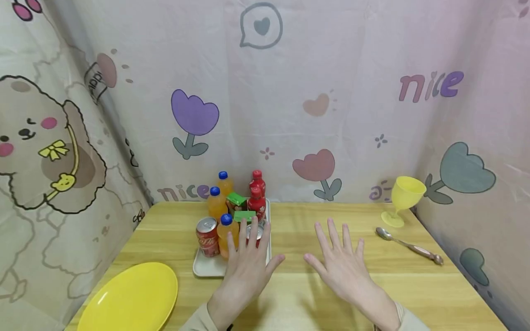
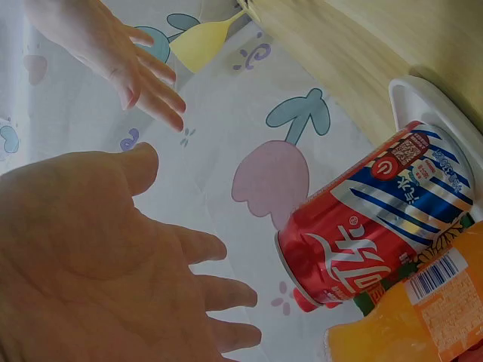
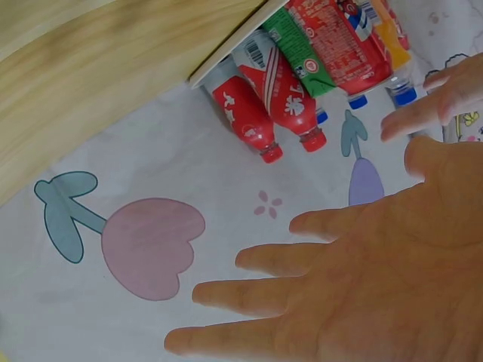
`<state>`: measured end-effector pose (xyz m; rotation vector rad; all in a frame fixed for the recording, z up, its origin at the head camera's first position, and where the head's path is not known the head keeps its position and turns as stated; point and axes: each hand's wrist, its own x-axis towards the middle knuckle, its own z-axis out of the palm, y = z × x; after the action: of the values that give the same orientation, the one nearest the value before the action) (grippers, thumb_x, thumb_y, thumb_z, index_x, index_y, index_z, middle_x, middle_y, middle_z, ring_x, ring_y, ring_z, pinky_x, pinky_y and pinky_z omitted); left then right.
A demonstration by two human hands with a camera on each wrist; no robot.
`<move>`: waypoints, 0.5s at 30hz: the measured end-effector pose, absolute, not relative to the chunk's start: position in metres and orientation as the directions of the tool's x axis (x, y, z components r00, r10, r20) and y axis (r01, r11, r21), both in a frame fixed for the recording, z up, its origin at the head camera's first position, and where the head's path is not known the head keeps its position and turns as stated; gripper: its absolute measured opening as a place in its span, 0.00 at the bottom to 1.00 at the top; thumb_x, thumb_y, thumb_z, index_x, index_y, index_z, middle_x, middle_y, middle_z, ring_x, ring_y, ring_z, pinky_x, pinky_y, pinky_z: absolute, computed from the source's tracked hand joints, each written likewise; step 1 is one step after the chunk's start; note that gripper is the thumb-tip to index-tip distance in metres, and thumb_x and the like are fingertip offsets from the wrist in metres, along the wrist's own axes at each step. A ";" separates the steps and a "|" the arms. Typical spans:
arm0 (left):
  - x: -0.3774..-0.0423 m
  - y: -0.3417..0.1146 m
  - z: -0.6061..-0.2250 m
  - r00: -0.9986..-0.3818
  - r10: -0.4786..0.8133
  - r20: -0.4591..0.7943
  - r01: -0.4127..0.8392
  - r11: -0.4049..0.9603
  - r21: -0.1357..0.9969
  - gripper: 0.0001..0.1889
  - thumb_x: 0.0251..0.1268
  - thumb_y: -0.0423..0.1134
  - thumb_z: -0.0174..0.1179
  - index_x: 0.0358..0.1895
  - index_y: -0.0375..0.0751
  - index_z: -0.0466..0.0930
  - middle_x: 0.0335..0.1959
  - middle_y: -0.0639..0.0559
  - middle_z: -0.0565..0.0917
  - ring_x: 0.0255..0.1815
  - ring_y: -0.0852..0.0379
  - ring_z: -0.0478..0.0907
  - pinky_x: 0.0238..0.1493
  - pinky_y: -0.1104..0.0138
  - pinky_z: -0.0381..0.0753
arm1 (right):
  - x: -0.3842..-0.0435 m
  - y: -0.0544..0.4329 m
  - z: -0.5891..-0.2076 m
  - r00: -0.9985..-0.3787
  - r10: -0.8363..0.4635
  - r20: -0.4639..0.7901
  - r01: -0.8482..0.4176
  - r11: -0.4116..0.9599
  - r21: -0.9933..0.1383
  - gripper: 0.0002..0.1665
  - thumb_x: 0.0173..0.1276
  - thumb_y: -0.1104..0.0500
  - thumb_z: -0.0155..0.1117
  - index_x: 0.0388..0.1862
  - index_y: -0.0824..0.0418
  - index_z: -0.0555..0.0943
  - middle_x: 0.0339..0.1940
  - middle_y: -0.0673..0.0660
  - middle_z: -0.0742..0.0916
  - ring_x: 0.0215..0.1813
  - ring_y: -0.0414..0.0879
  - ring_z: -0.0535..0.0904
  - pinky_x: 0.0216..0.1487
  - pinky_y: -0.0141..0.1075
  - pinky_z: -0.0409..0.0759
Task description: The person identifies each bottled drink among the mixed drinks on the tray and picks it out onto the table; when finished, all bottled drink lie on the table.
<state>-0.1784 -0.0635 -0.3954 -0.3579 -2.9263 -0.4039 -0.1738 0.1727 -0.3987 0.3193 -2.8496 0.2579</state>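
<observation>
Both hands hover palm down over the wooden table with fingers spread, and neither holds anything. In the head view my left hand overlaps the front right of a white tray. On the tray stand orange drink bottles with blue caps, red bottles, green-topped cartons and red soda cans. One can shows close beside the left fingers in the left wrist view. My right hand is over the table's middle right, nearest a spoon.
A yellow oval plate lies at the table's left front. A yellow goblet stands at the back right, behind the spoon with its brown-patterned handle. Printed curtains enclose the back and both sides of the table.
</observation>
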 end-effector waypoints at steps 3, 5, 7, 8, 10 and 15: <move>-0.181 -0.064 -0.394 -0.957 0.210 0.199 0.256 0.935 0.244 0.45 0.76 0.72 0.47 0.87 0.52 0.51 0.89 0.40 0.47 0.89 0.32 0.39 0.83 0.26 0.44 | -0.176 0.173 -0.397 -0.941 -0.190 0.280 -0.239 0.959 -0.153 0.49 0.79 0.28 0.48 0.88 0.51 0.56 0.88 0.66 0.58 0.85 0.76 0.49 0.73 0.87 0.48; -0.181 -0.064 -0.393 -0.959 0.206 0.194 0.252 0.935 0.248 0.46 0.75 0.72 0.47 0.87 0.53 0.50 0.89 0.41 0.47 0.89 0.32 0.38 0.84 0.26 0.43 | -0.177 0.174 -0.396 -0.940 -0.190 0.284 -0.241 0.958 -0.155 0.49 0.79 0.29 0.50 0.88 0.51 0.55 0.88 0.66 0.58 0.85 0.76 0.49 0.73 0.87 0.48; -0.179 -0.066 -0.391 -0.960 0.202 0.193 0.247 0.936 0.249 0.46 0.75 0.72 0.48 0.87 0.53 0.50 0.89 0.41 0.47 0.89 0.33 0.40 0.84 0.27 0.43 | -0.179 0.175 -0.396 -0.942 -0.190 0.276 -0.240 0.957 -0.164 0.49 0.79 0.29 0.50 0.88 0.52 0.55 0.88 0.65 0.57 0.85 0.76 0.49 0.73 0.87 0.48; -0.177 -0.067 -0.390 -0.961 0.200 0.193 0.246 0.936 0.253 0.45 0.75 0.72 0.48 0.87 0.53 0.50 0.89 0.41 0.47 0.89 0.33 0.40 0.84 0.27 0.44 | -0.179 0.176 -0.397 -0.944 -0.189 0.271 -0.239 0.956 -0.168 0.49 0.79 0.29 0.50 0.88 0.52 0.55 0.88 0.65 0.57 0.85 0.77 0.49 0.73 0.87 0.48; -0.174 -0.071 -0.388 -0.957 0.200 0.210 0.251 0.934 0.254 0.45 0.75 0.71 0.50 0.87 0.53 0.51 0.89 0.40 0.48 0.89 0.32 0.41 0.84 0.28 0.45 | -0.182 0.178 -0.397 -0.948 -0.188 0.258 -0.237 0.956 -0.176 0.50 0.79 0.28 0.49 0.88 0.53 0.53 0.88 0.65 0.57 0.85 0.76 0.49 0.74 0.86 0.47; -0.169 -0.090 -0.380 -0.943 0.175 0.284 0.248 0.937 0.248 0.47 0.74 0.68 0.55 0.87 0.52 0.49 0.89 0.40 0.43 0.89 0.32 0.40 0.84 0.28 0.47 | -0.193 0.183 -0.397 -0.954 -0.176 0.244 -0.224 0.957 -0.186 0.52 0.79 0.26 0.46 0.89 0.53 0.49 0.89 0.65 0.54 0.85 0.76 0.48 0.76 0.84 0.46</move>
<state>-0.1685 -0.0897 -0.3798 -0.3150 -2.8345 -0.4109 -0.1929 0.1826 -0.3969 0.2990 -2.8827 0.3121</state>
